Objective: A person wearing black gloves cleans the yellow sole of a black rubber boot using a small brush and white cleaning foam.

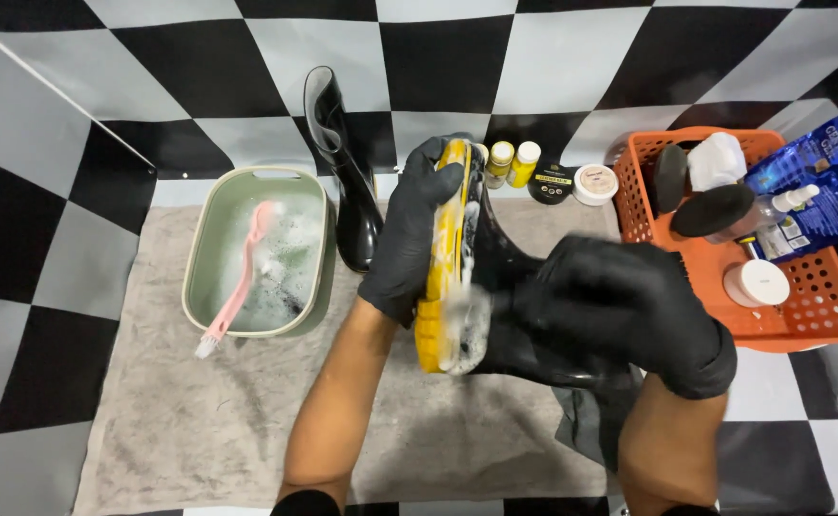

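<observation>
A pale green plastic wash basin (210, 250) sat left on the grey towel mat (180, 420), a pink long-handled brush (239, 282) in it. Just right stood a black rubber boot (347, 182). Far right sat the orange plastic basket (811, 311).

Black rubber gloves on both hands (417, 229), forearms bare.

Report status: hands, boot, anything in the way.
Left hand grips the yellow-soled boot. Right hand on its soapy side, blurred. Basin and basket stand apart.

Both black-gloved hands are raised, left hand (417, 229) curled in a grip, right hand (629, 306) blurred.
</observation>
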